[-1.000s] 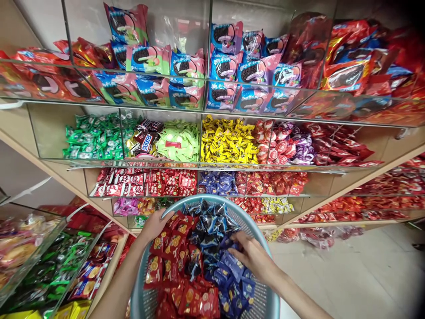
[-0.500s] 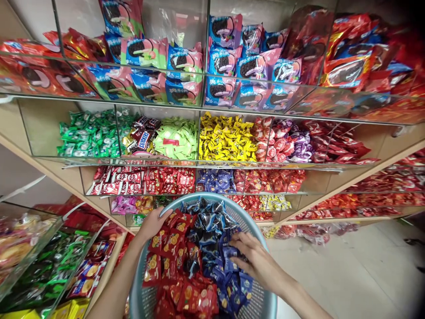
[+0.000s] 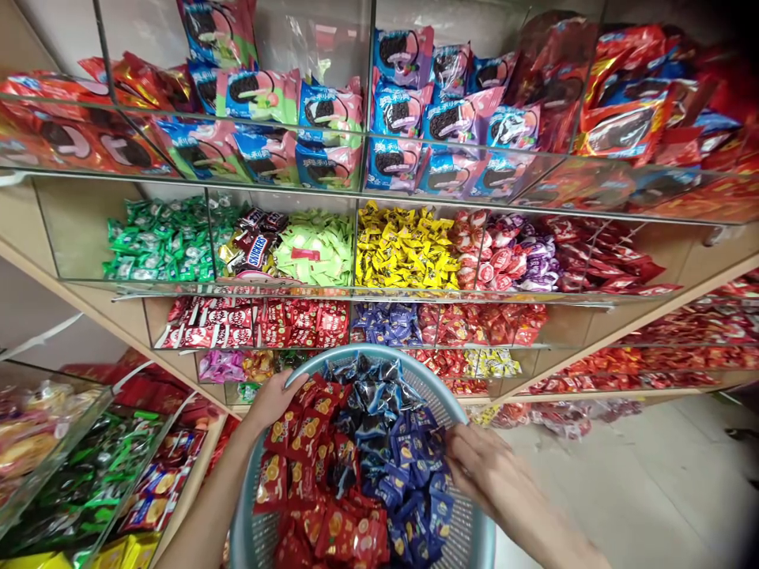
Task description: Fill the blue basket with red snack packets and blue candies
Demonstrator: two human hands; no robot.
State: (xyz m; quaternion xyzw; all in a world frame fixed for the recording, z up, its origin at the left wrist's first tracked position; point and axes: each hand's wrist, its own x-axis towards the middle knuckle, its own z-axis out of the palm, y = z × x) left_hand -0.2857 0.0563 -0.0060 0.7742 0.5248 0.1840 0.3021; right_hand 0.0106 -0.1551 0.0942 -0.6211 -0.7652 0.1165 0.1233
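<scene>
A round blue-grey plastic basket with a perforated wall is in front of me. My left hand is closed on its left rim, thumb on the inner side. At the right rim is my right hand, fingers curled over the edge; part of its grip is hidden. Inside the basket, red packets with orange slices fill the left and front. Dark blue packets lie at the right, beside my right hand. Black packets with light-blue edges are at the back.
Shelves with glass fronts rise ahead, holding blue-and-pink cookie packs, green candies, yellow candies and blue packets. A lower display bin with green packets stands at the left. Tiled floor shows at the right.
My right hand has moved right, off the dark blue packets to the basket's right rim, and its fingers have curled. My left hand and the basket have stayed in place.
</scene>
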